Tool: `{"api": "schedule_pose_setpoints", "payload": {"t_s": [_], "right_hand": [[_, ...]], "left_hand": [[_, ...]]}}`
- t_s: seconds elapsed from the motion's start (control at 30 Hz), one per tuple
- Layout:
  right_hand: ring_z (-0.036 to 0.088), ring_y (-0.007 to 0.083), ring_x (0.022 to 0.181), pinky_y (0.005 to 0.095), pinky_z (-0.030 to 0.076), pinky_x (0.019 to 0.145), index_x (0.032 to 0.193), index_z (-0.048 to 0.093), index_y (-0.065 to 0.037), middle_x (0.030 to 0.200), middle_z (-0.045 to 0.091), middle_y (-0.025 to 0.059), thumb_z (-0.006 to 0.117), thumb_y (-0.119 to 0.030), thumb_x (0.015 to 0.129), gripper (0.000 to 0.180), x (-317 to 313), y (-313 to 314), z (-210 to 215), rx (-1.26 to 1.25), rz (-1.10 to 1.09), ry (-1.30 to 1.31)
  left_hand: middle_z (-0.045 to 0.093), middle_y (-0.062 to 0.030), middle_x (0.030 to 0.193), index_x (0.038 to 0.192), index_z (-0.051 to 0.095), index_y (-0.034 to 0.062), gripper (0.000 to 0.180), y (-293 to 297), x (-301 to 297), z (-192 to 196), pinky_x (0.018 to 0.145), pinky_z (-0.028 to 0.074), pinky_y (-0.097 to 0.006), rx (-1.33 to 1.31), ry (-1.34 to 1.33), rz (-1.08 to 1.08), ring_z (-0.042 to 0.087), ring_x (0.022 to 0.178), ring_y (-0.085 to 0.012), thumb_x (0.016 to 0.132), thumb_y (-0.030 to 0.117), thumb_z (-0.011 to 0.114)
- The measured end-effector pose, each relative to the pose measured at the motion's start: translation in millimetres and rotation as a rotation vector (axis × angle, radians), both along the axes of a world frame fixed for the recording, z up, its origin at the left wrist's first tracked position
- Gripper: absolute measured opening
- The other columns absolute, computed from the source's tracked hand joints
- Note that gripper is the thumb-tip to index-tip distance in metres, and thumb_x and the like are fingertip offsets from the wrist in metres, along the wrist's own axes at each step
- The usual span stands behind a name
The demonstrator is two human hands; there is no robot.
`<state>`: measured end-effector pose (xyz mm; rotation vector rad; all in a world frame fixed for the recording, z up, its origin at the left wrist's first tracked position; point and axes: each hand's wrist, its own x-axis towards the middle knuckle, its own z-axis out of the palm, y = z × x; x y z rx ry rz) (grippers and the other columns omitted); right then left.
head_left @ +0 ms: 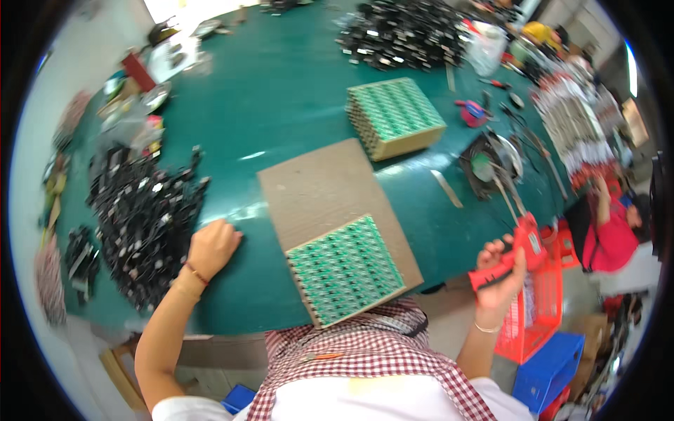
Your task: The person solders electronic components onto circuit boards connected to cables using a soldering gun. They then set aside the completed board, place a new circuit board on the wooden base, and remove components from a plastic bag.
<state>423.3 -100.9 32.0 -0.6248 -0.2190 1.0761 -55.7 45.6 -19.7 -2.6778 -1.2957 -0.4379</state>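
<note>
My right hand (500,270) is wrapped round the handle of a red soldering gun (528,242), right of the table edge. Its thin metal end reaches up toward a round holder (484,167) with a green middle. My left hand (214,245) rests as a loose fist on the green table, beside a heap of black cables (144,224); whether anything is inside it is hidden. Between my hands a panel of green circuit boards (344,270) lies on a brown cardboard sheet (316,182), tilted a little and close to my checked apron. Neither hand touches it.
A stack of similar green panels (397,116) stands beyond the cardboard. Farther back is a large pile of black cables (404,35). A solder spool (472,114) lies at the right. Below the right table edge sits a red crate (526,316); another person (609,235) is beyond it.
</note>
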Motion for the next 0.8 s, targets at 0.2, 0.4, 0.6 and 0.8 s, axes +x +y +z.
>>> {"api": "schedule_pose_setpoints", "payload": {"t_s": [0.2,0.4,0.6,0.8], "right_hand": [[0.051,0.0167,0.084,0.0273,0.049,0.072,0.111,0.048,-0.003,0.090,0.051,0.0070,0.056,-0.020,0.089,0.029,8.4,-14.7,4.4,-0.028,-0.083,-0.035],[0.052,0.0160,0.083,0.0258,0.050,0.069,0.113,0.048,-0.002,0.090,0.051,0.0072,0.053,-0.021,0.090,0.030,6.5,-6.3,0.3,-0.045,-0.056,-0.018],[0.056,0.0164,0.088,0.0265,0.052,0.072,0.112,0.050,0.000,0.093,0.055,0.0078,0.054,-0.019,0.091,0.029,16.3,-6.8,-0.5,-0.018,-0.041,-0.042],[0.056,0.0159,0.087,0.0257,0.052,0.071,0.111,0.051,0.000,0.092,0.055,0.0072,0.055,-0.018,0.090,0.029,12.3,7.0,6.4,0.044,0.032,0.014]], "left_hand": [[0.046,-0.0058,0.064,0.066,0.044,0.0077,0.026,6.2,3.6,-0.5,0.048,0.045,-0.034,0.049,-0.037,-0.150,0.053,0.057,-0.0221,0.078,0.020,0.064],[0.040,-0.0096,0.051,0.064,0.046,0.0041,0.027,0.3,-3.7,-5.6,0.046,0.042,-0.036,-0.033,-0.498,0.111,0.051,0.046,-0.0228,0.080,0.016,0.064],[0.031,0.0029,0.055,0.066,0.042,0.0098,0.031,34.6,-14.2,22.2,0.036,0.024,-0.021,-0.959,-2.706,0.233,0.030,0.043,-0.0078,0.092,0.026,0.051],[0.040,-0.0018,0.058,0.065,0.045,0.0043,0.019,46.2,6.9,9.5,0.039,0.031,-0.022,-0.791,-3.181,0.147,0.037,0.048,-0.0127,0.084,0.010,0.046]]}}
